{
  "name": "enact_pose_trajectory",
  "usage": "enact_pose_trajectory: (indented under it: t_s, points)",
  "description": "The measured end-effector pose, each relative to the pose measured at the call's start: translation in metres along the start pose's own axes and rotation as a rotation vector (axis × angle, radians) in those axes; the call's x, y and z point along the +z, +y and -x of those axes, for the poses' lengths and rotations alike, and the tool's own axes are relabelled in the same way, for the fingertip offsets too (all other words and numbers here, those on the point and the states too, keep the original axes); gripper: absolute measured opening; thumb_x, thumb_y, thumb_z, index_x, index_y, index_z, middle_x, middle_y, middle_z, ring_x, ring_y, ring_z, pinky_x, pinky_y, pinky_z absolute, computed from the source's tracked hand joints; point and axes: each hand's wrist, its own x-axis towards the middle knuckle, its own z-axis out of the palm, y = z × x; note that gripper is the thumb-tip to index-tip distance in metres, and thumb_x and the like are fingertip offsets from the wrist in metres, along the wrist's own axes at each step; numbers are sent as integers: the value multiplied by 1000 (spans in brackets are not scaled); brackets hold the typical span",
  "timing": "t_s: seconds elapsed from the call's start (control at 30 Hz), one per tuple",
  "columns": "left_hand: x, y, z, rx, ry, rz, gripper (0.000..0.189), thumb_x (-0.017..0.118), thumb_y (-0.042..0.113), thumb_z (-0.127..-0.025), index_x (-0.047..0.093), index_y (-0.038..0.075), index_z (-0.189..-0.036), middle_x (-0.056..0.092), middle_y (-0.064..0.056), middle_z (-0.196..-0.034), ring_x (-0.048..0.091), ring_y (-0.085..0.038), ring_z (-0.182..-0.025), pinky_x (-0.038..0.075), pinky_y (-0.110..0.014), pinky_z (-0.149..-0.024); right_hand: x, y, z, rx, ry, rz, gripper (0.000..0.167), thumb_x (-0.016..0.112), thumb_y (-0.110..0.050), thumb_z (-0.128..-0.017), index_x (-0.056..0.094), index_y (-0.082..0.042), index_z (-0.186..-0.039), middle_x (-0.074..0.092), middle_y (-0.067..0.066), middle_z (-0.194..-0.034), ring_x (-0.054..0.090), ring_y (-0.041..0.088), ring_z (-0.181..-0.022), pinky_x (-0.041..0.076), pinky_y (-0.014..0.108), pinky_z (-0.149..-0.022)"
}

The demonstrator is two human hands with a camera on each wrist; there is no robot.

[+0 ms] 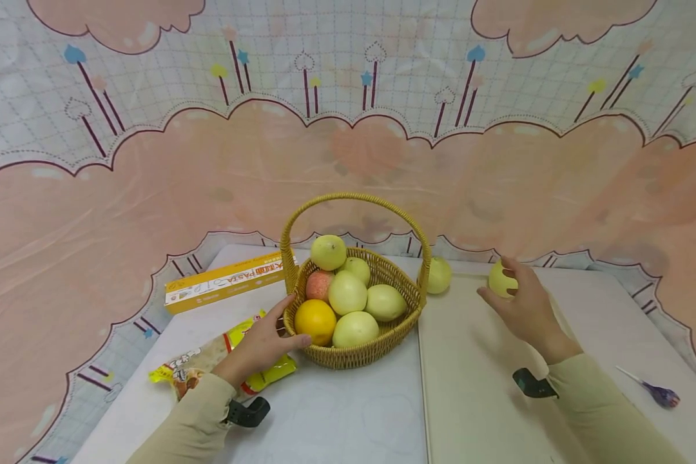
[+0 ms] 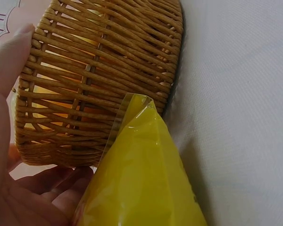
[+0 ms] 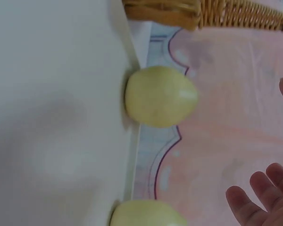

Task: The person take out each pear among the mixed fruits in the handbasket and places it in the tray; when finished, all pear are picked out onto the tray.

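Observation:
A wicker basket (image 1: 356, 354) with a tall handle holds several pale green pears (image 1: 348, 293), an orange (image 1: 316, 322) and a reddish fruit (image 1: 319, 285). My left hand (image 1: 265, 341) grips its left end, the thumb at the rim and the fingers around the woven side (image 2: 104, 70). In the left wrist view a yellow packet (image 2: 141, 174) hides part of that hand. My right hand (image 1: 524, 309) is spread beside a loose pear (image 1: 501, 280) at the back of the table, partly covering it in the head view. Another loose pear (image 1: 439, 276) sits by the basket's right side.
A yellow pasta box (image 1: 226, 282) lies at the back left. The yellow packet (image 1: 200, 364) extends under my left forearm. A cream board (image 1: 458, 386) covers part of the right side of the table. A lollipop (image 1: 658, 393) lies near the right edge. Patterned cloth (image 1: 348, 161) hangs behind.

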Motion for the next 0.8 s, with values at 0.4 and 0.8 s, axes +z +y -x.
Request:
enact_pose_trajectory:
  t_s: [0.4,0.8]
  points:
    - [1,-2,0,-2,6,-7,101,75,55,-84,23,15,-160,32,-23,-157,34,-44,-141,31,-62,-111,16,-32,14,-112,-28,-37,68,76,-11,-89,40,11,-142,47,29,-141,48,44,-124,50,59,-93]
    - [2,-4,-1,10,11,-14,101,74,56,-84,23,15,-160,31,-22,-158,32,-44,-142,29,-63,-111,28,-52,22,-341,31,-29,53,83,-4,-79,60,6,-126,64,20,-124,60,38,-113,53,55,-89]
